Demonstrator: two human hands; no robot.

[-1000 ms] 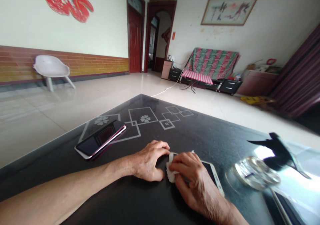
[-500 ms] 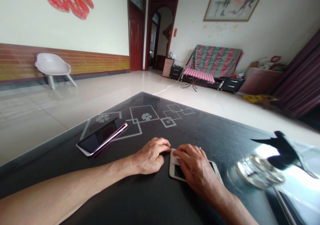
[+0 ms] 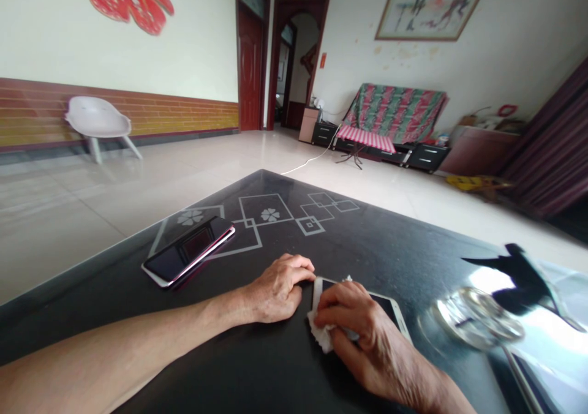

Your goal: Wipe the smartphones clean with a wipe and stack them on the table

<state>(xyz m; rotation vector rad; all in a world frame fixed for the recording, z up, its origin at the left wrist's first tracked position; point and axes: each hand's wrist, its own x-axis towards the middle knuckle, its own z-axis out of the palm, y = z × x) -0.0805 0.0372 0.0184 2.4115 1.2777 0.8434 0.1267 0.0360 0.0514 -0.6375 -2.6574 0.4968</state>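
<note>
My right hand [image 3: 356,328] presses a cloth [image 3: 321,337] onto the phone [image 3: 388,307], fingers closed tight on the cloth. My left hand [image 3: 275,288] touches the phone's left end, fingers loosely bent, gripping nothing. The phone lies flat on the bench [image 3: 275,377], with a dark phone [image 3: 188,252] well to its left.

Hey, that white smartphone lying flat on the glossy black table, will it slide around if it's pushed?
Probably slides easily: the white smartphone lies flat on the shiny black tabletop, and the left hand braces its end while the right hand presses a white cloth on it. Looks stiff; the glass face is likely fragile.
</note>
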